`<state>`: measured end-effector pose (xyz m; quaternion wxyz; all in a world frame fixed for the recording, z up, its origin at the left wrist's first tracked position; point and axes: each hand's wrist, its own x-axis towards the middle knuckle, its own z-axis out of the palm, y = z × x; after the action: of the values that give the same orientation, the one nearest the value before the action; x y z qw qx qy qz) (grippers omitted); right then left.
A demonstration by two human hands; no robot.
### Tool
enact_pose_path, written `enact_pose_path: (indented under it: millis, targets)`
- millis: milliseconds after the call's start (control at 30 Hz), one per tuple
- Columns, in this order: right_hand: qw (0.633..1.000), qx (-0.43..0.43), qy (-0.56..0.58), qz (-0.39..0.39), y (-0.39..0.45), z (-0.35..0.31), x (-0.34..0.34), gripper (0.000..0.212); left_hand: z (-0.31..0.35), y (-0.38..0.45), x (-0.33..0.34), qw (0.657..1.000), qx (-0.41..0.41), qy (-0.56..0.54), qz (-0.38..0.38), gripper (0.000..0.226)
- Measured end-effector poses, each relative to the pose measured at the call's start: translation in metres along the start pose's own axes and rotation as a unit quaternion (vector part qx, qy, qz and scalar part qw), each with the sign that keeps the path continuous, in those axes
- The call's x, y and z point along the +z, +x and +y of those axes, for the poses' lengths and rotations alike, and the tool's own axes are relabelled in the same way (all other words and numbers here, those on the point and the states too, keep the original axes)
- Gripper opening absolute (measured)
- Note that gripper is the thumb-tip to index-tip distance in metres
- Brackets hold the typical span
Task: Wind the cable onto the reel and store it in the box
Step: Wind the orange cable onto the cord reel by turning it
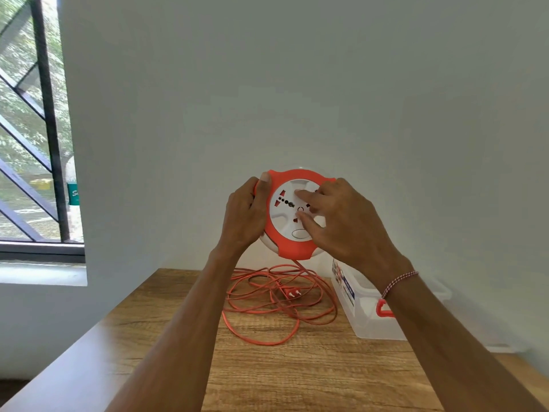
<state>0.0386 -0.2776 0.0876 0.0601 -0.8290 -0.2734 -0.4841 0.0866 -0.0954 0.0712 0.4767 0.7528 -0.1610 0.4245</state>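
In front of you stands a wood-grain counter (pixel 297 376), its far edge against the wall. On it lies the loose orange cable (pixel 267 304), heaped in tangled loops near the far edge, with its two-pin plug (pixel 292 293) lying within the loops. Just beside the cable, to your right, a clear plastic box (pixel 365 310) with a red latch (pixel 383 309) sits on the counter.

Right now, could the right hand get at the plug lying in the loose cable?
Probably yes, once it lets go. The right hand rests its fingers on the reel face, held above the table. The plug lies exposed among the cable loops below, nothing covering it.
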Motion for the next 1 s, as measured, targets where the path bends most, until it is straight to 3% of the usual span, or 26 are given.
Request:
enact_pose_path:
  millis: [133, 233, 367, 567, 833, 1000]
  targets:
    - [0.997, -0.056, 0.019, -0.040, 0.000, 0.007, 0.001, 0.041, -0.001, 0.000, -0.002, 1.000, 0.001, 0.003, 0.004, 0.052]
    - [0.994, -0.043, 0.000, -0.100, 0.000, 0.003, 0.002, 0.056, -0.001, 0.001, -0.002, 1.000, 0.002, 0.000, 0.005, 0.052]
    - [0.993, -0.035, -0.032, -0.112, 0.000, -0.004, 0.001, 0.062, -0.001, 0.000, -0.001, 1.000, 0.005, 0.003, -0.003, 0.054]
    - [0.995, -0.031, -0.066, -0.063, -0.004, -0.003, 0.003, 0.062, -0.002, 0.001, -0.001, 1.000, 0.005, -0.010, 0.001, 0.052]
    - [0.996, 0.084, -0.019, 0.016, -0.003, -0.012, 0.005, 0.056, 0.000, 0.001, -0.001, 1.000, 0.013, -0.010, 0.004, 0.059]
    - [0.999, -0.003, 0.005, 0.045, -0.003, -0.006, -0.002, 0.029, -0.001, 0.001, 0.000, 1.000, 0.010, -0.008, 0.001, 0.059]
